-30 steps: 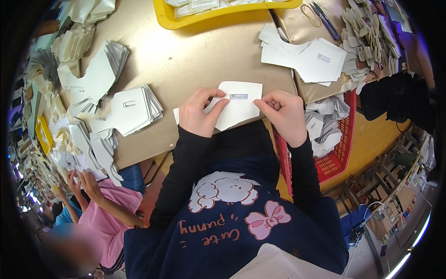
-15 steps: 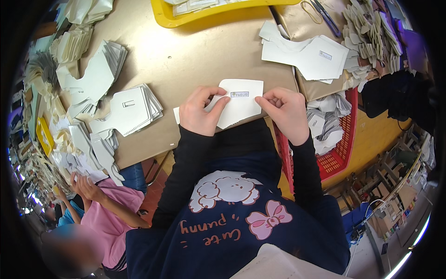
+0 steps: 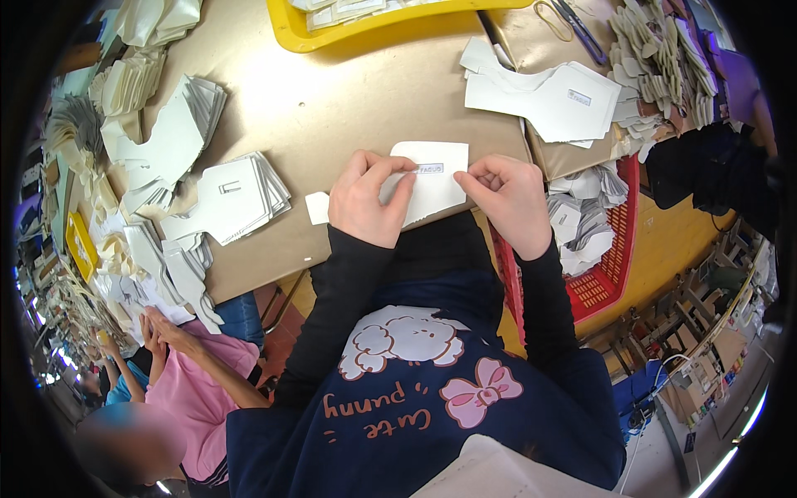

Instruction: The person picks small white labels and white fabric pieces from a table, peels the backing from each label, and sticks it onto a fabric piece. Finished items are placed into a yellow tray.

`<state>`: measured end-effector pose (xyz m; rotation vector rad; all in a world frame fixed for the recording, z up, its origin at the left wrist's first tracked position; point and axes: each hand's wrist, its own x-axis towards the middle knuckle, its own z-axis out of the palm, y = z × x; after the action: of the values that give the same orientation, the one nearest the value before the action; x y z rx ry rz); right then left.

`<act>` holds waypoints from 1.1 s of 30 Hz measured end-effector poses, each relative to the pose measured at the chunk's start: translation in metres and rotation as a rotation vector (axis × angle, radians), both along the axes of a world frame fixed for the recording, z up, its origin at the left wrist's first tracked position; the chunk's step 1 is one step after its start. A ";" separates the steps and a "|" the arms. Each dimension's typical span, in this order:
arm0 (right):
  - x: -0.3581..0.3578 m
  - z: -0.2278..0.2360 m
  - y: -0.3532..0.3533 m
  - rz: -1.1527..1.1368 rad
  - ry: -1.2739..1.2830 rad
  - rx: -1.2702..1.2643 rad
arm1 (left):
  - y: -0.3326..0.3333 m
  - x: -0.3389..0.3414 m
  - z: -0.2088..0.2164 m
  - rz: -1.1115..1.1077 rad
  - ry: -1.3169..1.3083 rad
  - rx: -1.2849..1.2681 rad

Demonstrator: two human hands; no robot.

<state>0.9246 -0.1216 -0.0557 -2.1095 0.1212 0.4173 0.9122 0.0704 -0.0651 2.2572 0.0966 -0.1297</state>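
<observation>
A white flat cut piece (image 3: 444,195), like a shoe-upper part, lies at the table's near edge in front of me. A small grey-blue printed label (image 3: 433,168) sits on its upper part. My left hand (image 3: 367,199) is closed, thumb and forefinger together over the label's left end, which they hide. The piece's narrow tail (image 3: 317,207) shows beyond that hand. With thumb and fingertips, my right hand (image 3: 508,199) pinches the piece's right edge, level with the label.
White pieces with slots (image 3: 228,199) are stacked at left, beside more stacks (image 3: 170,137). Labelled pieces (image 3: 556,104) lie at upper right, near scissors (image 3: 581,33). A yellow tray (image 3: 349,37) stands at the far side, and a red basket (image 3: 623,232) at right. A co-worker (image 3: 203,365) is at lower left.
My left hand has shifted right, so its fingertips now cover the label's left end, and more of the piece's tail shows. My right hand stays at the right edge.
</observation>
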 end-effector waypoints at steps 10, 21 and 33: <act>0.001 0.003 0.004 0.044 0.015 0.013 | -0.001 -0.004 0.000 -0.097 0.066 0.103; -0.009 0.011 0.015 -0.129 0.262 0.505 | 0.017 -0.004 0.010 -0.276 0.084 0.094; -0.011 0.004 0.005 -0.094 0.218 0.328 | 0.028 0.001 0.012 -0.242 0.110 -0.309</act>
<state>0.9135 -0.1169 -0.0514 -1.7257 0.2589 0.5693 0.9133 0.0979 -0.0526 1.9449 -0.1317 -0.3730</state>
